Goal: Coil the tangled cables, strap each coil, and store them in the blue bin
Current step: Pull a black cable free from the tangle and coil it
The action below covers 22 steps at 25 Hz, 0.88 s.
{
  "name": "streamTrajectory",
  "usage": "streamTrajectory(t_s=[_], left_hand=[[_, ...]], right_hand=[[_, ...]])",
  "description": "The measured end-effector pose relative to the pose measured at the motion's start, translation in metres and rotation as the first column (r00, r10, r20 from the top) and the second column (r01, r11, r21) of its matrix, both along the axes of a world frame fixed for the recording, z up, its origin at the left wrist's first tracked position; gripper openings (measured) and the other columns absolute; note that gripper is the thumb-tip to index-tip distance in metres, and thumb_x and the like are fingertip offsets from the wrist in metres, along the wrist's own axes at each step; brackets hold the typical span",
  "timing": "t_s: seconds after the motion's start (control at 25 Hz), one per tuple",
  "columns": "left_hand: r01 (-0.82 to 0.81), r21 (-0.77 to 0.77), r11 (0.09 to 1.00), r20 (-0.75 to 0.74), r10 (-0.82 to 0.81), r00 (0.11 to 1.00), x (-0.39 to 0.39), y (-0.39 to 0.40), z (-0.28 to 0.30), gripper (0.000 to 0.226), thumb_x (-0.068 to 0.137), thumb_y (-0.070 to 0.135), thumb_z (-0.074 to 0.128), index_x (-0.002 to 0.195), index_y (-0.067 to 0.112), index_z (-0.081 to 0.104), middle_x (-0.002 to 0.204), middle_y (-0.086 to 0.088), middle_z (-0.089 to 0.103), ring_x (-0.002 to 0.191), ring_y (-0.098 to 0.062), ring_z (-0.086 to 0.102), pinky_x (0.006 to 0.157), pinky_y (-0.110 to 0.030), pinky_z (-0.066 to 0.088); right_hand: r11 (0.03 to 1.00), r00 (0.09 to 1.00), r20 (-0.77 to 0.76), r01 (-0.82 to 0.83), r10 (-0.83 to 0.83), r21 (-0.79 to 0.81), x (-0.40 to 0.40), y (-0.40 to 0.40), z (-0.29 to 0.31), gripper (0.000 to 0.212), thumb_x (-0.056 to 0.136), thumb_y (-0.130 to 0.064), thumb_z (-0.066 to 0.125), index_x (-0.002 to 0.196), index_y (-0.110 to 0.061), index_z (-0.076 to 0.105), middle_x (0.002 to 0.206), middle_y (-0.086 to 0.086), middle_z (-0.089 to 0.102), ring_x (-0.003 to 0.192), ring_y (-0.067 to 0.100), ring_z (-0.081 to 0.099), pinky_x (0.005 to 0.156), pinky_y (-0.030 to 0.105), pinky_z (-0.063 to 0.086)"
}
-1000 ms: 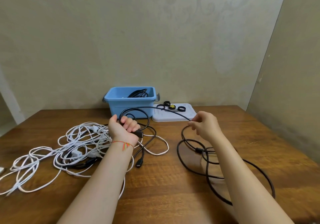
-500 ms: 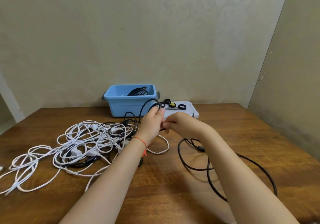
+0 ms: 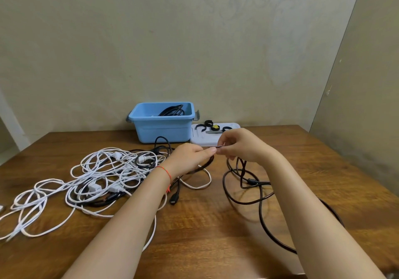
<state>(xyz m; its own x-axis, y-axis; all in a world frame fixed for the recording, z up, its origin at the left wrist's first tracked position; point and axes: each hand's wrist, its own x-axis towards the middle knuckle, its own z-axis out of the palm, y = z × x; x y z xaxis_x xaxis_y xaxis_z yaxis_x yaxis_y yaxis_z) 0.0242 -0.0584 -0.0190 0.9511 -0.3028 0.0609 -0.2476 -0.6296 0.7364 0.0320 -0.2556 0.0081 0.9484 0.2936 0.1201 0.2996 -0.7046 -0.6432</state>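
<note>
My left hand [image 3: 190, 156] and my right hand [image 3: 239, 145] meet over the middle of the table, both pinching a black cable [image 3: 244, 192]. A short stretch of it runs taut between their fingertips. The rest lies in loose loops on the wood under my right forearm, and a dark loop hangs under my left hand. A tangle of white cables [image 3: 103, 175] mixed with black ones spreads to the left. The blue bin [image 3: 162, 127] stands at the back against the wall with a black coil [image 3: 172, 111] inside.
A white lid [image 3: 204, 139] beside the bin carries several black straps [image 3: 208, 123] and a yellow one. A loose black plug end [image 3: 173, 199] lies near my left forearm. The table meets the wall behind the bin; a second wall rises beyond the table's right edge.
My right hand came in from the right to meet my left hand. My left hand rose from the tangle. Both now pinch the black cable close together.
</note>
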Motion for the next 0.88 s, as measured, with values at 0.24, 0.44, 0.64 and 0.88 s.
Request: streamTrajectory(t_s=[0.24, 0.44, 0.64, 0.88], left_hand=[[-0.114, -0.572, 0.813, -0.255, -0.044, 0.966, -0.001, 0.0, 0.0, 0.051, 0.099, 0.054, 0.047, 0.059, 0.024, 0.036, 0.051, 0.005, 0.028, 0.042, -0.01, 0.023, 0.043, -0.023, 0.019], [-0.143, -0.79, 0.597, -0.382, -0.295, 0.876, 0.002, 0.006, -0.009, 0.052, 0.1, 0.049, 0.048, 0.058, 0.023, 0.034, 0.048, 0.007, 0.021, 0.04, -0.008, 0.018, 0.041, -0.022, 0.015], [-0.25, -0.912, 0.324, -0.377, -0.429, 0.821, 0.003, 0.002, -0.014, 0.047, 0.101, 0.046, 0.046, 0.064, 0.017, 0.047, 0.046, 0.007, 0.023, 0.036, -0.006, 0.023, 0.037, -0.019, 0.021], [-0.236, -0.931, 0.278, -0.349, -0.487, 0.801, -0.005, 0.0, -0.019, 0.039, 0.103, 0.033, 0.041, 0.091, 0.007, 0.066, 0.044, 0.008, 0.025, 0.036, -0.005, 0.024, 0.042, -0.019, 0.024]], right_hand=[[0.975, 1.0, -0.018, 0.01, -0.006, 0.223, -0.004, 0.0, -0.006, 0.019, 0.093, -0.033, 0.067, 0.099, -0.015, 0.066, 0.066, 0.001, 0.062, 0.054, 0.009, 0.057, 0.06, 0.025, 0.051], [0.982, 0.999, -0.005, -0.035, 0.037, 0.186, -0.005, 0.009, -0.013, 0.036, 0.094, -0.053, 0.056, 0.107, -0.023, 0.07, 0.08, -0.003, 0.061, 0.07, 0.007, 0.054, 0.067, 0.023, 0.043], [0.849, 0.992, -0.121, 0.031, 0.039, 0.528, -0.005, 0.032, -0.022, 0.044, 0.1, -0.047, 0.05, 0.077, -0.01, 0.055, 0.061, 0.003, 0.05, 0.055, 0.019, 0.052, 0.059, 0.034, 0.049], [0.66, 0.922, -0.378, 0.231, 0.086, 0.714, -0.003, 0.04, -0.028, 0.052, 0.1, -0.054, 0.045, 0.061, -0.022, 0.033, 0.057, -0.004, 0.019, 0.045, 0.012, 0.017, 0.04, 0.025, 0.018]])
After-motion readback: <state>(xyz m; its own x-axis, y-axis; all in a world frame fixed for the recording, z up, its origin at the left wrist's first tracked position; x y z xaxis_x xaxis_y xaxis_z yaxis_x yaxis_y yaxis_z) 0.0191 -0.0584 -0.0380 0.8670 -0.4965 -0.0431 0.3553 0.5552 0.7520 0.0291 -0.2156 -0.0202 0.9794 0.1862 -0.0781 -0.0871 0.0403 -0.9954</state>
